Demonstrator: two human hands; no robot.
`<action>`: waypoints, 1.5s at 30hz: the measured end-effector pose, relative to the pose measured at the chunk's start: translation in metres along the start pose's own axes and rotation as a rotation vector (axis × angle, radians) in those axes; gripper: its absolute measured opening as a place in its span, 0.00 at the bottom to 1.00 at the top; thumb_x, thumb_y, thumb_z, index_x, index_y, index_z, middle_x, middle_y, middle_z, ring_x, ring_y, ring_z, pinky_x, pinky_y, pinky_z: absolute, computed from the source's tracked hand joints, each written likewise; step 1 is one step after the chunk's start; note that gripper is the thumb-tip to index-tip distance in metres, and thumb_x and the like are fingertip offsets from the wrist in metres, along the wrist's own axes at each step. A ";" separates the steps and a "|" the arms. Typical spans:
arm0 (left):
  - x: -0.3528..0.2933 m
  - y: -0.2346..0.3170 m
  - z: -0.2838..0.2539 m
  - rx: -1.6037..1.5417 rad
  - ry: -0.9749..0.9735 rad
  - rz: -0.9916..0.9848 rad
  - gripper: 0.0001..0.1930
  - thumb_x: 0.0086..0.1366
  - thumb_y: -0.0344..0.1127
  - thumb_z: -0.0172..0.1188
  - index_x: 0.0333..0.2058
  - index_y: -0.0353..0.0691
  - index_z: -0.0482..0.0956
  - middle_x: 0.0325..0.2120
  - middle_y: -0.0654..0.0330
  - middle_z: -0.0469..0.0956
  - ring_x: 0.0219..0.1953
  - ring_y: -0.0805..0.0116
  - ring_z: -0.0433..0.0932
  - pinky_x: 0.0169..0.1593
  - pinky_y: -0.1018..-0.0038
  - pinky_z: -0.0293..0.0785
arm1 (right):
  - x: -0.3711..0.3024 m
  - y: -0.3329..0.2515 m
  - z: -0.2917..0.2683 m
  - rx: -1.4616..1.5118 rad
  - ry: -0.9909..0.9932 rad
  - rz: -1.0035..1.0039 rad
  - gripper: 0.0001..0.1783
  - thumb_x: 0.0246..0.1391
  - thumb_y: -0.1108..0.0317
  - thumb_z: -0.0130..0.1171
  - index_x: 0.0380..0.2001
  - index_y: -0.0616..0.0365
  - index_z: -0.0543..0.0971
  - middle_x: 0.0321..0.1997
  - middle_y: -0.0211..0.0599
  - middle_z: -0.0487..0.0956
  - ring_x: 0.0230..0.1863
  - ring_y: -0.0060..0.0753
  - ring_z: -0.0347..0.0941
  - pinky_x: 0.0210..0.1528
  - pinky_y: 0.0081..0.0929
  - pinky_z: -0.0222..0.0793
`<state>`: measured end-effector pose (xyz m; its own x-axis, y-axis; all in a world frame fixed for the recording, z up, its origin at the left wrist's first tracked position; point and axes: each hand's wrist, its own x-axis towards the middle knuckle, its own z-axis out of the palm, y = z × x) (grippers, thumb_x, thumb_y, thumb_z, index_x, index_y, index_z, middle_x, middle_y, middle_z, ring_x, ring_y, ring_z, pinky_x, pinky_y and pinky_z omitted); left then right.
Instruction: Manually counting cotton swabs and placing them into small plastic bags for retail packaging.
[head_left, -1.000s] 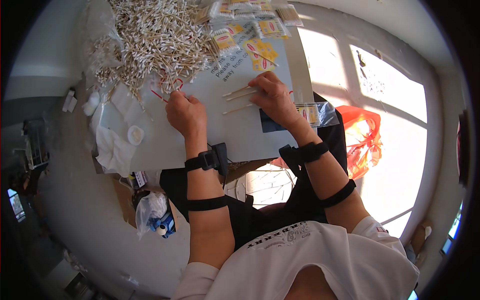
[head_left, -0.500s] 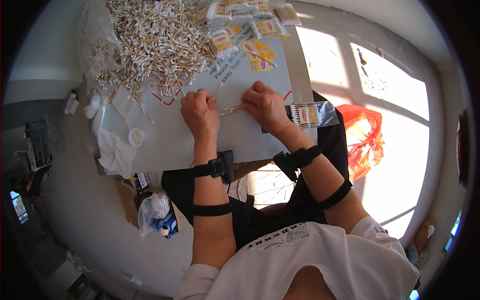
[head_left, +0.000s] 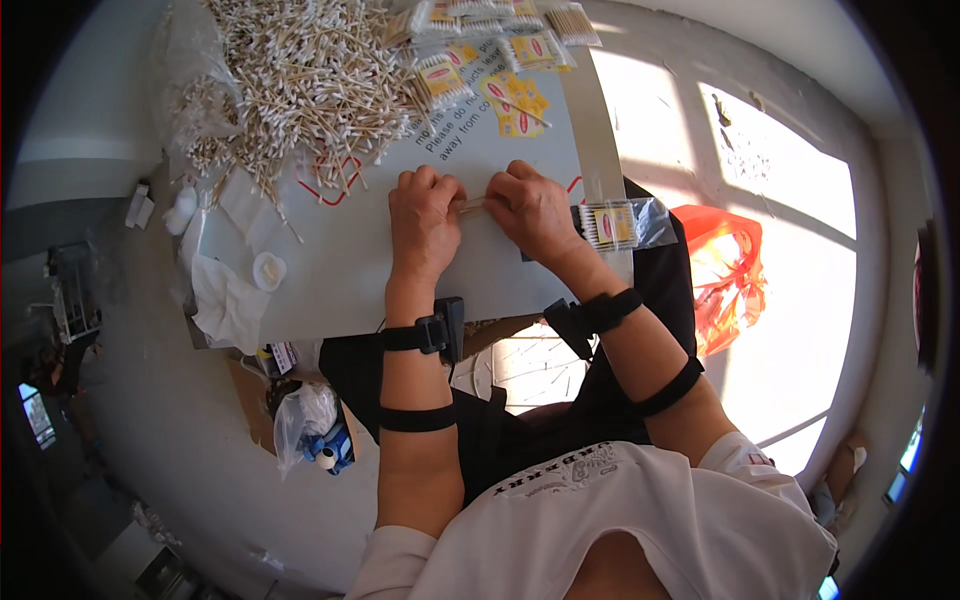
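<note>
A few cotton swabs (head_left: 473, 206) bridge the small gap between my two hands, over the grey tabletop. My right hand (head_left: 532, 212) pinches them at one end, its fingers curled in. At their other end are the bent, closed fingers of my left hand (head_left: 424, 222); the fingertips themselves are mostly hidden. Beyond my left hand lies a big heap of loose cotton swabs (head_left: 310, 90). Just right of my right wrist, a filled clear packet of swabs (head_left: 610, 226) with a yellow label rests at the table's edge.
Yellow cards (head_left: 515, 105) with a swab across them lie ahead, near several filled packets (head_left: 535, 50). Left on the table are a small white cup (head_left: 268, 271) and a crumpled tissue (head_left: 228, 300). A red plastic bag (head_left: 725, 270) sits right of the table, an open box (head_left: 255, 400) below left.
My left hand has moved right, up to the swabs in my right hand, and the gap between the hands has narrowed. My right hand has barely moved.
</note>
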<state>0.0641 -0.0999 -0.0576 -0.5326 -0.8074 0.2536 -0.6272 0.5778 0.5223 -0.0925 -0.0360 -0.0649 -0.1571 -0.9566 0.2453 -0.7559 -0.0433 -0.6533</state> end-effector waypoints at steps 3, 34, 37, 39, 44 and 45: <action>-0.006 0.000 -0.001 -0.024 0.012 0.015 0.08 0.49 0.21 0.62 0.26 0.44 0.76 0.29 0.63 0.70 0.38 0.57 0.70 0.43 0.62 0.67 | -0.002 0.002 -0.002 0.013 -0.025 0.010 0.04 0.46 0.73 0.63 0.27 0.57 0.78 0.29 0.38 0.74 0.29 0.44 0.76 0.32 0.35 0.72; -0.042 0.027 0.009 0.227 -0.124 -0.056 0.40 0.59 0.46 0.63 0.64 0.34 0.58 0.67 0.49 0.54 0.70 0.54 0.51 0.69 0.48 0.43 | -0.013 0.002 -0.016 0.107 -0.039 0.074 0.07 0.44 0.71 0.64 0.29 0.56 0.77 0.30 0.38 0.75 0.32 0.48 0.76 0.33 0.38 0.73; -0.047 0.029 0.008 0.223 -0.122 -0.051 0.39 0.58 0.44 0.64 0.64 0.34 0.59 0.67 0.48 0.55 0.70 0.52 0.51 0.69 0.47 0.43 | -0.011 0.001 -0.014 0.168 0.015 0.119 0.11 0.43 0.72 0.64 0.32 0.57 0.76 0.32 0.40 0.75 0.33 0.46 0.77 0.35 0.38 0.74; -0.052 0.032 0.007 0.231 -0.116 -0.045 0.38 0.58 0.44 0.64 0.63 0.33 0.60 0.67 0.48 0.55 0.70 0.51 0.51 0.69 0.47 0.43 | -0.010 0.002 -0.013 0.206 0.067 0.130 0.12 0.43 0.73 0.64 0.34 0.57 0.76 0.33 0.40 0.76 0.33 0.45 0.78 0.35 0.37 0.74; -0.063 0.038 0.005 0.188 -0.158 -0.097 0.38 0.58 0.38 0.64 0.63 0.32 0.59 0.67 0.48 0.54 0.69 0.48 0.51 0.69 0.49 0.45 | -0.008 0.003 -0.011 0.154 0.043 0.133 0.13 0.46 0.74 0.65 0.37 0.61 0.78 0.34 0.40 0.76 0.32 0.38 0.77 0.33 0.31 0.73; -0.063 0.031 0.004 0.194 -0.152 -0.100 0.38 0.58 0.38 0.64 0.63 0.32 0.59 0.67 0.48 0.54 0.69 0.48 0.51 0.69 0.49 0.45 | -0.002 -0.002 -0.011 0.159 0.043 0.125 0.13 0.46 0.74 0.65 0.37 0.61 0.78 0.34 0.40 0.76 0.32 0.38 0.77 0.33 0.31 0.73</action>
<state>0.0755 -0.0307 -0.0602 -0.5326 -0.8430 0.0757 -0.7706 0.5199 0.3687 -0.0977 -0.0305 -0.0562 -0.2727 -0.9444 0.1835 -0.6196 0.0265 -0.7845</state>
